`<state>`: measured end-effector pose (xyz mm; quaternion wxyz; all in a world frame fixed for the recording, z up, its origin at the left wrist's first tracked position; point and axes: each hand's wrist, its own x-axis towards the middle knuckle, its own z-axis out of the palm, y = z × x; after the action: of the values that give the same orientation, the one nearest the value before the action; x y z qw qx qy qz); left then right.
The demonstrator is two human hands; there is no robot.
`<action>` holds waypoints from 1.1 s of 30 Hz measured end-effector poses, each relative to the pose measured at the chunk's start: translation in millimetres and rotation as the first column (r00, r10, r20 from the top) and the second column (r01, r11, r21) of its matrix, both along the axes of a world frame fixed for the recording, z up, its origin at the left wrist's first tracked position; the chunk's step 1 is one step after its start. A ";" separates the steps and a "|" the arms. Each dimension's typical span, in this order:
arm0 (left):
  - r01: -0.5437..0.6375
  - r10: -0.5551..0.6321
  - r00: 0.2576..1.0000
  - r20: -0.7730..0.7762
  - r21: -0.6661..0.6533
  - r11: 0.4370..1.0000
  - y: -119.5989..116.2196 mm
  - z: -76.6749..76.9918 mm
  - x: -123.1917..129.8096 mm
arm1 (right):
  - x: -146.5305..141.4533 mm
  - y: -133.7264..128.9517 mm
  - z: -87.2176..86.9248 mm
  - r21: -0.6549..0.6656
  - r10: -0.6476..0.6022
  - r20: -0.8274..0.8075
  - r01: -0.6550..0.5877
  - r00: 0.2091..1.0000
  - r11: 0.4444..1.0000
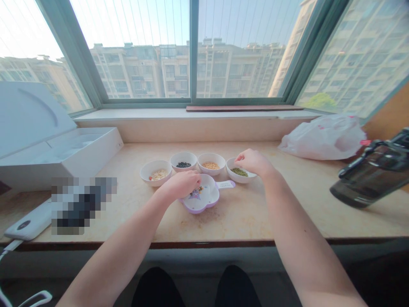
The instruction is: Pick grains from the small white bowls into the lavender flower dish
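Note:
My left hand (pixel 185 184) is over the left side of a white, purple-rimmed dish (pixel 209 199) with a short handle and a cartoon print. Its fingers are pinched together, and whatever they hold is hidden. A few small dark and yellow bits (pixel 200 189) lie in the dish by the fingertips. At the far-right white bowl (pixel 247 179), my right hand (pixel 254 161) dips closed fingertips to its back rim, above small green beans (pixel 239 172). Anything between them is too small to make out.
Three more white bowls hold pale pieces (pixel 159 175), black beans (pixel 183 165) and yellow grains (pixel 210 165). An open white box (pixel 92 147) and a white power bank (pixel 30 221) lie left. On the right are a plastic bag (pixel 322 138) and a dark bottle (pixel 370 175).

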<state>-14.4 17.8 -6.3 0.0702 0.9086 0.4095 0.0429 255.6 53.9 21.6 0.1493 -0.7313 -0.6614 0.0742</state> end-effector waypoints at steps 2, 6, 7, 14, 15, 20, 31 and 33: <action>-0.022 0.021 0.992 0.123 0.006 1.000 -0.6 2.1 -1.2 | 1.1 0.3 -0.8 -0.006 0.018 -0.012 -0.019 1.000 1.000; -0.109 0.141 0.894 0.426 -0.098 0.989 -2.3 6.5 1.2 | 1.1 1.5 -1.7 0.061 0.050 -0.034 -0.048 0.998 0.997; -0.113 0.178 0.851 0.495 -0.158 0.981 -2.5 6.8 2.5 | -0.4 1.3 -1.2 0.105 0.066 -0.047 -0.061 0.997 0.993; 0.208 0.360 0.531 0.767 -0.530 0.822 -2.8 4.7 8.3 | -35.7 -18.1 6.9 0.395 0.528 -0.423 -0.375 0.736 0.839; 0.258 0.377 0.485 0.789 -0.541 0.800 -3.0 5.1 8.5 | -42.1 -22.7 6.8 0.408 0.588 -0.471 -0.428 0.658 0.806; 0.398 0.502 0.289 0.815 -0.579 0.712 -4.1 7.9 7.7 | -65.4 -34.5 -2.3 0.349 0.605 -0.641 -0.523 0.471 0.778; 0.446 0.611 0.203 0.765 -0.628 0.638 -5.4 7.5 9.6 | -77.3 -30.2 -14.5 0.438 0.610 -0.611 -0.426 0.505 0.792; 0.432 0.610 0.205 0.765 -0.630 0.645 -4.9 7.0 9.9 | -77.3 -29.6 -16.0 0.448 0.620 -0.574 -0.429 0.535 0.785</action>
<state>-4.5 12.9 0.7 0.6774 0.5117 0.3040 0.4322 178.3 24.3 5.6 0.4484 -0.3870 -0.7479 0.2998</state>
